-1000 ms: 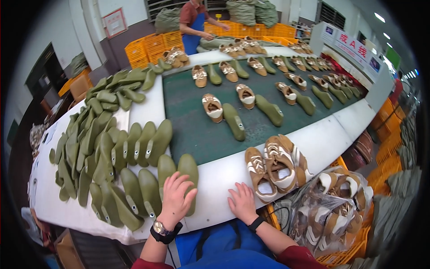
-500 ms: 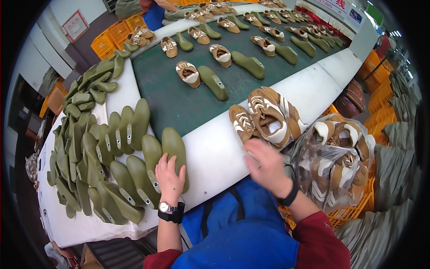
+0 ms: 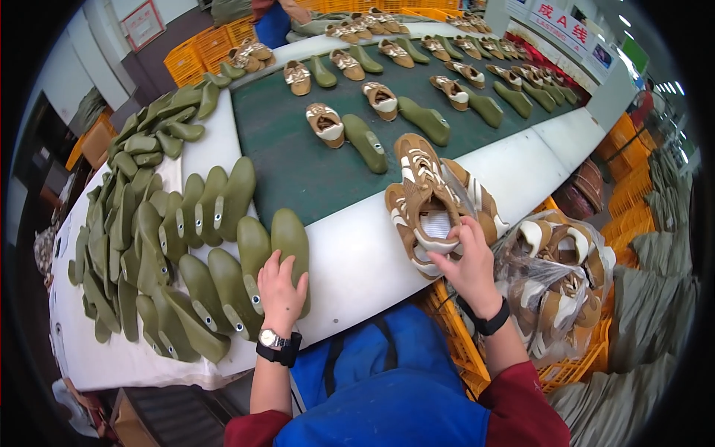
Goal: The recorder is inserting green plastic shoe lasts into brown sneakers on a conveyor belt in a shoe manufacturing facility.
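Note:
My left hand (image 3: pixel 281 292) is closed about the lower end of an olive-green shoe last (image 3: pixel 289 231), fingers on one side and thumb on the other; the part under my palm is hidden. A second last (image 3: pixel 254 249) leans close beside it. My right hand (image 3: pixel 471 257) pinches the heel of a brown sneaker (image 3: pixel 423 175) with white stripes, its toe pointing away from me. Striped lining shows inside its opening. Under and beside it lie other brown sneakers (image 3: pixel 480 195), partly covered by it.
Many green lasts (image 3: pixel 123 212) crowd the white table at left. Sneakers and lasts stand in rows on a dark green belt (image 3: pixel 283 171). A white ledge (image 3: pixel 350 261) runs along it. At right, bagged sneakers (image 3: pixel 555 287) sit over an orange crate (image 3: pixel 588 365). Another person (image 3: pixel 274 22) is at the far side.
My right hand has closed on the heel of a sneaker, which has turned to point away and sits higher over the others. My left hand stays at the same last. The view has shifted slightly.

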A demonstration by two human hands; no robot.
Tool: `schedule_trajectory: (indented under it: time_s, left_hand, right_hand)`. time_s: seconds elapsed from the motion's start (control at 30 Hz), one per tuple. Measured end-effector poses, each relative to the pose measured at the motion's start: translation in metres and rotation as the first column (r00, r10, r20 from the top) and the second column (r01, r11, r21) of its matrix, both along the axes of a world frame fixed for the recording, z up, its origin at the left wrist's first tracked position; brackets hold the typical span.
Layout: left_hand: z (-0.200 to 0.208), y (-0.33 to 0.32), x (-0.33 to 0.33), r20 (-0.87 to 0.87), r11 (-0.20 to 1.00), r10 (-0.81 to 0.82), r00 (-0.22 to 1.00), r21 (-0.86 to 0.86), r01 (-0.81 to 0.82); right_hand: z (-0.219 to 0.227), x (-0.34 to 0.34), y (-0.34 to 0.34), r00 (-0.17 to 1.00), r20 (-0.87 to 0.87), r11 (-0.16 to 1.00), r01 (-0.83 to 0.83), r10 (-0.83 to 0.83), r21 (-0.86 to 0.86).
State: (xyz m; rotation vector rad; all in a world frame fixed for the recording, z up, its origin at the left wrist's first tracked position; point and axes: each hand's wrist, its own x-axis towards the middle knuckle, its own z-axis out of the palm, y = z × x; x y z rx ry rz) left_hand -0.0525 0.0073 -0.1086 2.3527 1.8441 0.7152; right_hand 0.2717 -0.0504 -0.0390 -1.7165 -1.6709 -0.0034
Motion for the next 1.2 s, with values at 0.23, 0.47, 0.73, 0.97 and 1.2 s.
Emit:
schedule_trajectory:
  time_s: [0.23, 0.47, 0.73, 0.97, 1.2]
  left_hand:
    - [0.0, 0.003, 0.006, 0.016, 0.999, -0.031, 0.999, 0.008, 0.031]
    - [0.002, 0.003, 0.006, 0.04, 1.0, -0.008, 0.999, -0.01, 0.008]
    - [0.009, -0.002, 0.016, -0.075, 0.996, 0.088, 0.993, 0.04, -0.086]
    - [0.002, -0.006, 0.01, -0.065, 0.992, 0.118, 0.991, 0.051, -0.114]
    - [0.004, -0.005, 0.011, -0.046, 0.992, 0.113, 0.992, 0.052, -0.111]
  right_hand:
    - [-0.004, -0.062, 0.006, 0.951, -0.151, 0.963, -0.269, 0.269, 0.016]
    - [-0.057, -0.087, 0.02, 0.933, -0.039, 0.916, -0.359, 0.358, -0.18]
    - [-0.111, -0.091, 0.019, 0.923, -0.183, 0.922, -0.364, 0.338, -0.13]
    - [-0.131, -0.1, 0.014, 0.949, -0.13, 0.953, -0.296, 0.287, -0.059]
    - [-0.128, -0.099, 0.016, 0.95, -0.137, 0.956, -0.289, 0.281, -0.045]
